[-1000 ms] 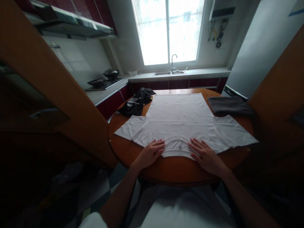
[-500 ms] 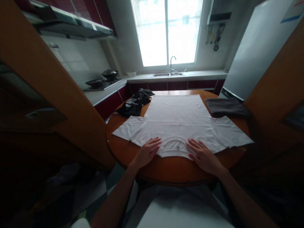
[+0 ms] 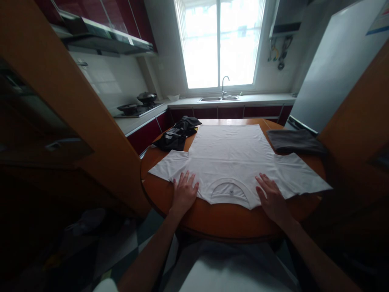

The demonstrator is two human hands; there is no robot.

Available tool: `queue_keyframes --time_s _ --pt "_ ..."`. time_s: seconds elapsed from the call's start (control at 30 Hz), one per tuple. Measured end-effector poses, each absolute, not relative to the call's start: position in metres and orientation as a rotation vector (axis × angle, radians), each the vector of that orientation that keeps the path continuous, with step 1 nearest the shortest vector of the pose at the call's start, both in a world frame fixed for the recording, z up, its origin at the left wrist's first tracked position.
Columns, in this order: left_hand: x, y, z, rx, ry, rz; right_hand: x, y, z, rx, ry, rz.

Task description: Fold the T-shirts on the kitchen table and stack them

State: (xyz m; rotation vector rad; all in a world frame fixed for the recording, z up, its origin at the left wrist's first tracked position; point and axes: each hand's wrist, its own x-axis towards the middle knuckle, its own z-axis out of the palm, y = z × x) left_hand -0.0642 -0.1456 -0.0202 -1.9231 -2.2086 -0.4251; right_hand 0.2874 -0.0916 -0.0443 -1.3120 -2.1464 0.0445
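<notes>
A white T-shirt [image 3: 231, 150] lies spread flat on a round wooden table [image 3: 225, 223], its neckline towards me and its hem at the far side. Both sleeves stretch out sideways. My left hand [image 3: 184, 192] rests palm down on the shoulder left of the collar, fingers spread. On the opposite shoulder, right of the collar, lies my right hand [image 3: 272, 198], its fingers also stretched out. Neither hand grips the fabric. The collar opening between them shows a small label inside.
A crumpled black garment [image 3: 176, 134] lies at the table's far left, and a folded dark grey cloth [image 3: 296, 141] at its right. Beyond stand a counter with a sink [image 3: 219, 98], a stove with pans [image 3: 146, 97], and a fridge [image 3: 331, 69] on the right.
Both hands have moved apart, away from the collar and outward along the shoulders. The T-shirt keeps its spread shape. The whole view has shifted slightly.
</notes>
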Motion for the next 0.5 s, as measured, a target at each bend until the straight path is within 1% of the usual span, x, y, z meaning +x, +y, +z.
queue_keyframes --time_s 0.07,0.2,0.5 --pt "-0.065 -0.146 -0.021 -1.887 -2.252 -0.371 0.288 -0.090 -0.049 -1.461 -2.082 -0.010" --pt "-0.068 -0.148 -0.023 -1.908 -2.248 -0.288 0.289 -0.094 -0.053 -1.643 -2.185 -0.088" --pt "-0.070 -0.150 -0.021 -1.930 -2.214 -0.248 0.317 -0.106 -0.053 -1.771 -2.189 -0.240"
